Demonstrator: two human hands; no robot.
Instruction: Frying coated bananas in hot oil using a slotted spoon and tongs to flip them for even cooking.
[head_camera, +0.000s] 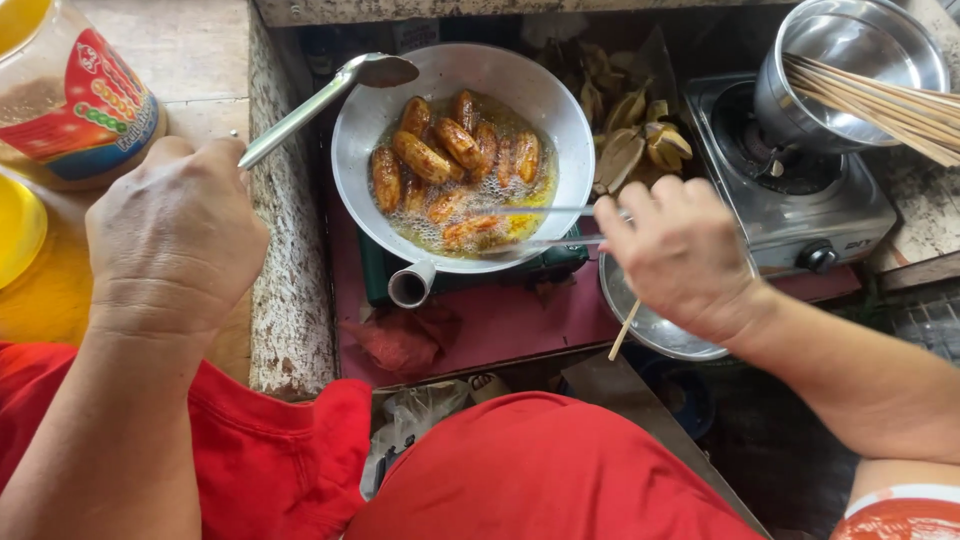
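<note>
I see, largest first, the round metal frying pan (463, 160) on a small green burner (470, 272), itself on a dark red bench (500, 320). The pan holds bubbling oil and a cluster of golden-brown fried banana pieces (450, 165), grouped left of centre.

To the right stands a steel gas stove (800, 200) carrying a steel pot (850, 70), with a bundle of bamboo skewers (880, 105) lying across the pot's rim. Between pan and stove lies a heap of banana peels (630, 130).

My left hand (175, 235) rests on the wooden ledge (290, 260) left of the pan. Its fingers are curled together around the handle of a long metal ladle (320, 100), whose bowl lies on the pan's upper left rim, clear of the oil.

My right hand (680, 255) hovers over a small steel bowl (650, 325). Its fingers are pinched shut on thin metal tongs (530, 225), which reach leftward from the fingertips into the oil beside the lowest banana pieces. A wooden stick (624, 330) shows below this hand.

A plastic jar (70, 95) stands at far left.
</note>
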